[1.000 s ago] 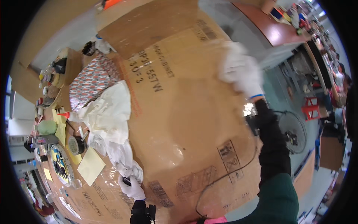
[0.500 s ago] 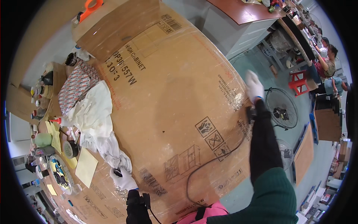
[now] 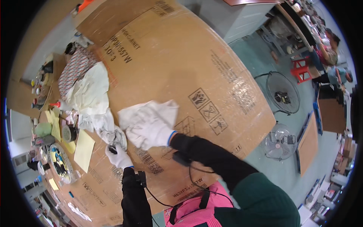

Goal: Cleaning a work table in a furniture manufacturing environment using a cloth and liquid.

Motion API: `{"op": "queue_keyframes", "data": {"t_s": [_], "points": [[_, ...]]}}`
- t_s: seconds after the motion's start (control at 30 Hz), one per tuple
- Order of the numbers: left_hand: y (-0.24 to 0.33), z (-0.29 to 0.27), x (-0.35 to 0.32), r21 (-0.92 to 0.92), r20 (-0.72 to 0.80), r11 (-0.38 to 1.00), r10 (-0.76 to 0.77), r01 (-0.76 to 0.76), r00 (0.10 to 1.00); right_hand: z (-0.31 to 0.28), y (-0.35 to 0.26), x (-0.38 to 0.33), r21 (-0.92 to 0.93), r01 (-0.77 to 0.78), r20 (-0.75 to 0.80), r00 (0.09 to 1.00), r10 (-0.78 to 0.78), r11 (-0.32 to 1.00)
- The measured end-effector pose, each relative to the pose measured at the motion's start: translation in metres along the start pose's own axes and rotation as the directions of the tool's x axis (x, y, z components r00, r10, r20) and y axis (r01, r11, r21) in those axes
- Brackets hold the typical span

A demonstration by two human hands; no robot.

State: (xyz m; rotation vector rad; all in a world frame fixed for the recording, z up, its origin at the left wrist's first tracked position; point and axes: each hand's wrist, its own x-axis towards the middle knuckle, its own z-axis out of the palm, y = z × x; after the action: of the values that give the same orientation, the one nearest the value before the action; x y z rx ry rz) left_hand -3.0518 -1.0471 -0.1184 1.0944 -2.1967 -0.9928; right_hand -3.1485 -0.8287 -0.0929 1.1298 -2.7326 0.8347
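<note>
My right hand (image 3: 153, 132), in a white glove, is over a loose white cloth (image 3: 166, 111) on the brown cardboard surface (image 3: 151, 75). The cloth spreads out past the blurred fingers and seems gripped under them. Closer to me on the left, my left hand (image 3: 121, 158), also gloved, is closed on a small black object (image 3: 112, 150) whose kind I cannot make out. Its fingertips are beside the end of a crumpled grey-white cloth (image 3: 109, 130). Farther up lies a cream cloth (image 3: 92, 90).
A patterned cloth (image 3: 77, 66), yellow paper sheets (image 3: 84, 149), a tape roll (image 3: 69, 133) and a plastic tub (image 3: 60, 164) crowd the left side. Floor fans (image 3: 281, 94) stand off the right edge. A red stool (image 3: 300, 71) and co-workers are beyond. Black cables (image 3: 194, 178) run from my wrists.
My right hand has swung in from the far right edge to the left middle, where the white cloth now lies spread. My left hand has shifted slightly away from me, still on the black object.
</note>
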Motion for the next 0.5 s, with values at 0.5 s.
{"op": "queue_keyframes", "data": {"t_s": [0.5], "points": [[0.012, -0.011, -0.005, 0.091, 0.071, 0.996, -0.006, 0.0, 0.997, -0.214, 0.166, -0.376, 0.13, -0.937, -0.716, 0.138, 0.685, 0.325]]}}
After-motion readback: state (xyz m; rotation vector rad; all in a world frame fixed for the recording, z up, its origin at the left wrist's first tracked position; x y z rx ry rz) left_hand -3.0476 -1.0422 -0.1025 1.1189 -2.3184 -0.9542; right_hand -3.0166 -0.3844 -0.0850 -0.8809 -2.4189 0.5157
